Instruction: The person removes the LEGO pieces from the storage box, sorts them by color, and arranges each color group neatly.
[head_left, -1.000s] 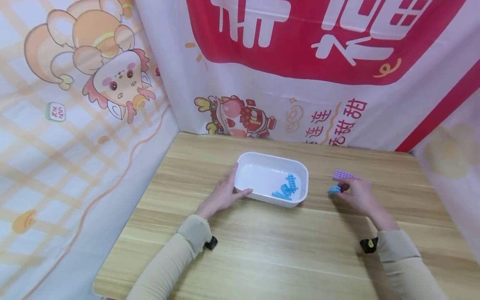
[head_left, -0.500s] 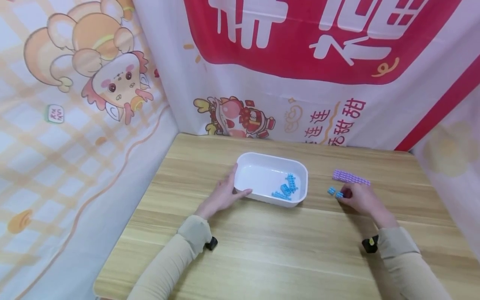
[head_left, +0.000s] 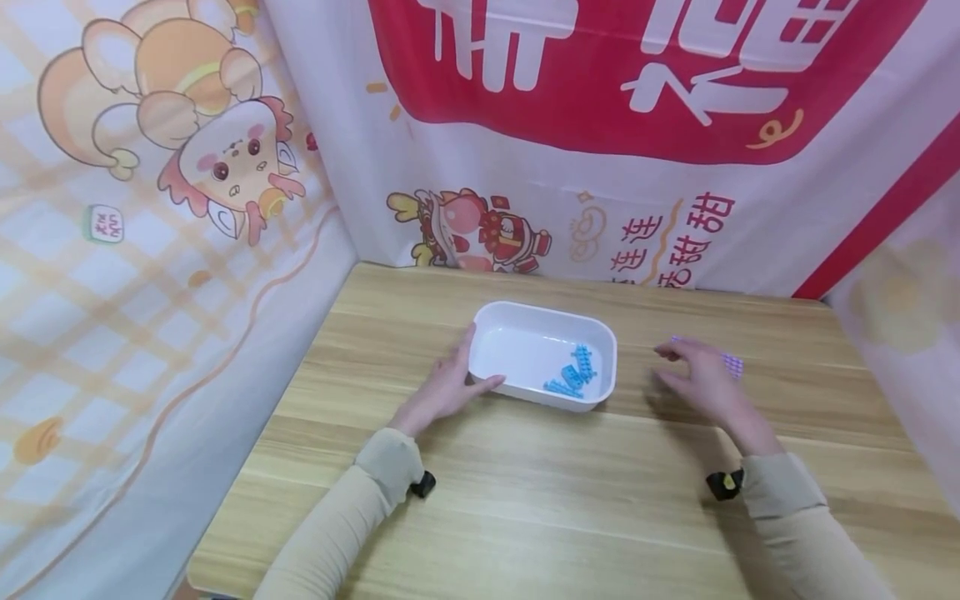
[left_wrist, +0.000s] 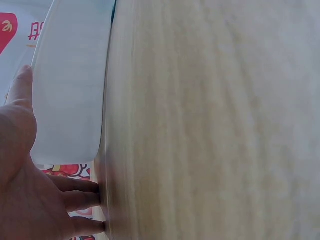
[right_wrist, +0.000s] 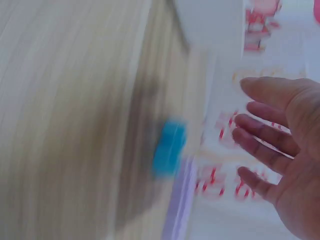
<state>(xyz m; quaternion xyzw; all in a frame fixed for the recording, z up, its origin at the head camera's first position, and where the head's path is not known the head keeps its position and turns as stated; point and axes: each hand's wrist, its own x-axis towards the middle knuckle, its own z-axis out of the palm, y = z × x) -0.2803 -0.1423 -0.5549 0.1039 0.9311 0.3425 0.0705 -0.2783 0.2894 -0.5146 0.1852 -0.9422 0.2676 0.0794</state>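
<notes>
Right hand [head_left: 703, 382] was wide and empty near the blurry blue bit [right_wrist: 170, 148] right of the white tray [head_left: 513, 357], so imo a light fingertip pinch suited best, with the spread left hand [head_left: 444, 390] bracing the tray's left end.

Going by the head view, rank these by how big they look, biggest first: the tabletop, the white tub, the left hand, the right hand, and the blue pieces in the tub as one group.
1. Tabletop
2. White tub
3. Left hand and right hand: too alike to rank
4. Blue pieces
</notes>
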